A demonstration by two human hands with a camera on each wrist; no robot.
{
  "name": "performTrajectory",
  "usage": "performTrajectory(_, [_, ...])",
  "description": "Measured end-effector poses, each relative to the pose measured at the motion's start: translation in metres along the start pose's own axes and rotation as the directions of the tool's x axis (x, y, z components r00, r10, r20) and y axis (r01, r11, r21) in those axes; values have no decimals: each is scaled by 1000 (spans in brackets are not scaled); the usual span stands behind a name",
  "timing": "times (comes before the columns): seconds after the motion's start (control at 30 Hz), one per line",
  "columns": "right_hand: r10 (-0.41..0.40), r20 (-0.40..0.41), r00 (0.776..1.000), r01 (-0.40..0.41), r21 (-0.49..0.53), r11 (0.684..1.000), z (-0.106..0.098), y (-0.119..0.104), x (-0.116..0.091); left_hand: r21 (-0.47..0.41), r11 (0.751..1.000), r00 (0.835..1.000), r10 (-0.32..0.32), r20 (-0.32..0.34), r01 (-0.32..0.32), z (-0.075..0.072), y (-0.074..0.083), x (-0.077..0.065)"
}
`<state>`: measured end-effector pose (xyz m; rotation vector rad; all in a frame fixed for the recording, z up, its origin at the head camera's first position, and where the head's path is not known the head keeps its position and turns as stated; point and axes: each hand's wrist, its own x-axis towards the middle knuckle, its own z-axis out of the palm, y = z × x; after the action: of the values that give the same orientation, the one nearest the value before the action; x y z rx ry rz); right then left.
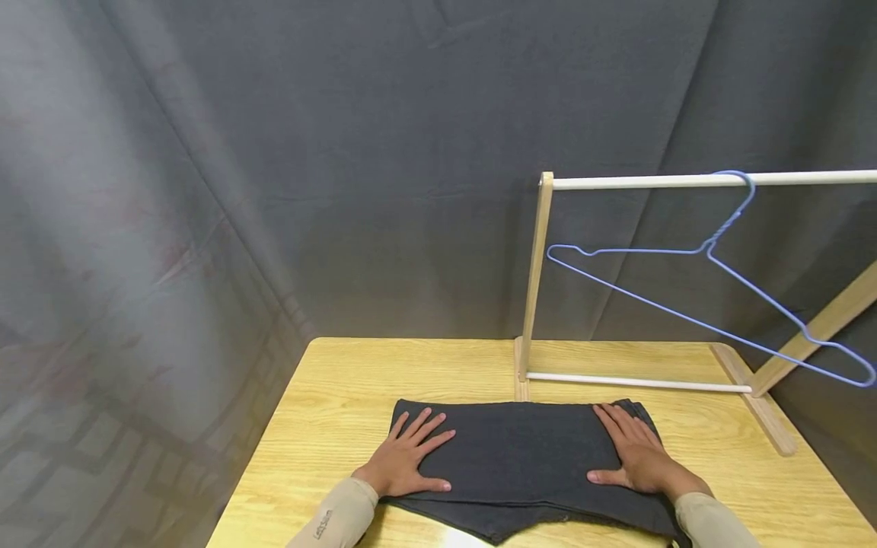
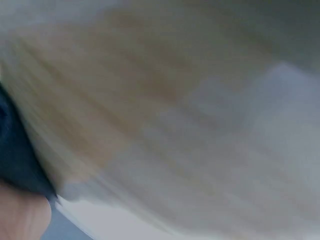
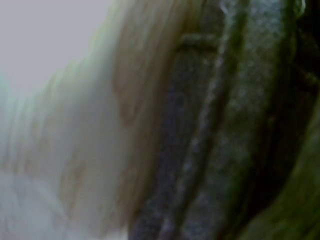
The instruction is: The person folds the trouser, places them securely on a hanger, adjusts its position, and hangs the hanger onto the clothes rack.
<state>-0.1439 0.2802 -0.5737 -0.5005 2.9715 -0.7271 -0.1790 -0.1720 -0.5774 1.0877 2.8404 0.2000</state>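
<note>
two hands (image 1: 406, 460) (image 1: 642, 458) rest on one dark garment (image 1: 521, 457), fingers outstretched, gripping nothing; one hanger (image 1: 710, 243) hangs beyond.

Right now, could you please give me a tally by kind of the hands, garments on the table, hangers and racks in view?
Left hand and right hand: 2 hands
Folded dark garment: 1
Blue hanger: 1
Rack: 1
Total: 5

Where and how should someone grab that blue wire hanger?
Probably pinch the blue wire hanger by its twisted neck below the hook, coming from the front: the hook hangs over the white round rod, while the neck stands clear beneath.
</note>
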Motion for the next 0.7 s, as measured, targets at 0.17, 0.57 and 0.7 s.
performTrajectory(0.17, [-16,-16,1000,16,-12,1000,-2,-4,-1,-10,999,999,-37,-34,37,0,-7,-14])
performTrajectory(0.57, [83,126,989,-78,-41,996,-7,-51,13,-37,998,998,-45,-40,44,5,-10,-16])
performTrajectory(0.7, [71,205,976,-60,-55,997,13,-96,31,-53,998,998,-38,-50,35,6,-10,-18])
